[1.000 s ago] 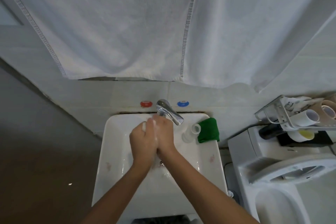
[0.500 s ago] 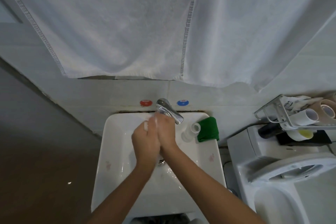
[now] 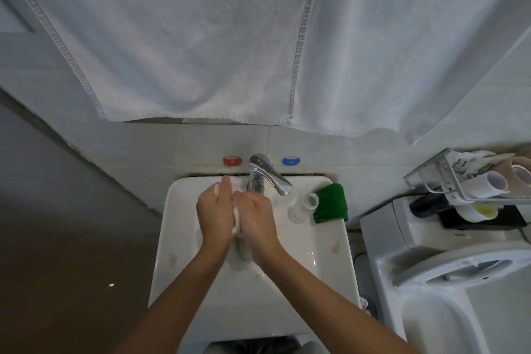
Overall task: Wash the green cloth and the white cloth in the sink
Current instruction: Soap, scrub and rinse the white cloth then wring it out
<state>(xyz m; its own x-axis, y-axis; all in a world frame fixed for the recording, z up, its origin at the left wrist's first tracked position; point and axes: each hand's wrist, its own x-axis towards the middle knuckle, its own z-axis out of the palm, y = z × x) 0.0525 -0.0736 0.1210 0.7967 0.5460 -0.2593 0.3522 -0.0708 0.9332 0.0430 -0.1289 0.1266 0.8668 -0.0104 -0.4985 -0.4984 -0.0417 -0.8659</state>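
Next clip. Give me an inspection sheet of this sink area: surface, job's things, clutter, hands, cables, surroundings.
Surface: white sink, wet in the basin, under a chrome tap.
Job's things: white cloth pressed between both hands; green cloth folded on the sink's right rim.
Clutter: clear bottle beside the green cloth.
Hands: left hand and right hand together over the basin, holding the white cloth.
Cables: nothing seen.
Surroundings: white towel hanging above; red knob, blue knob; wire rack at right.

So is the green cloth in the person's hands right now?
No, the green cloth lies on the sink's right rim beside a white cup, while both hands rub the white cloth between them.
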